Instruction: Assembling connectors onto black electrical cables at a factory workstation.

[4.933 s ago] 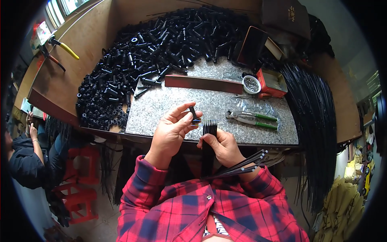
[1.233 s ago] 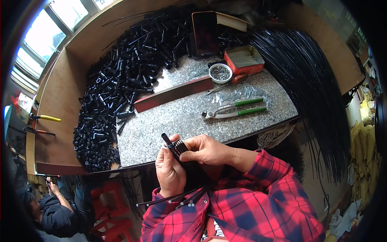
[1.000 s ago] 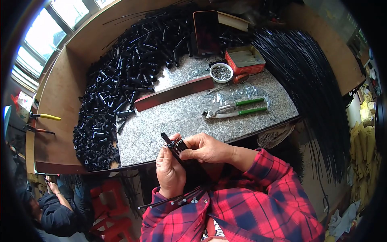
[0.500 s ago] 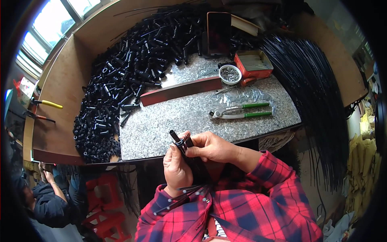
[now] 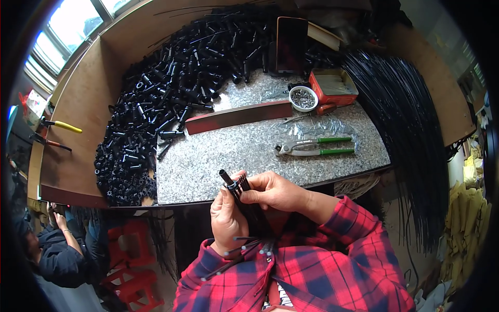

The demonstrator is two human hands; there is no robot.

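Close to my body, past the table's front edge, my left hand [image 5: 228, 221] is closed around a black tubular fitting [image 5: 225, 177], whose open end points up and away. My right hand [image 5: 273, 191] pinches a small bunch of thin black rods [image 5: 244, 183] right beside the fitting's collar, thumb and index finger pressed together. The rods run down between my hands. Their lower ends, with rounded grey tips [image 5: 268, 252], fan out against my plaid shirt. Whether the rods are seated in the collar's slots cannot be made out.
A speckled tabletop [image 5: 218, 156] bears a heap of black fittings [image 5: 171, 83], a red-brown bar [image 5: 239, 117], green-handled pincers [image 5: 314, 147], a white bowl of metal bits [image 5: 303, 99], a red box [image 5: 335, 88] and a phone [image 5: 291, 44]. Long black rods [image 5: 400, 104] hang off the right. Another person [image 5: 65, 255] sits lower left.
The view has shifted a little, so the table's things appear slightly further right. Both hands keep their hold, with only small movement at the fingers and rods.
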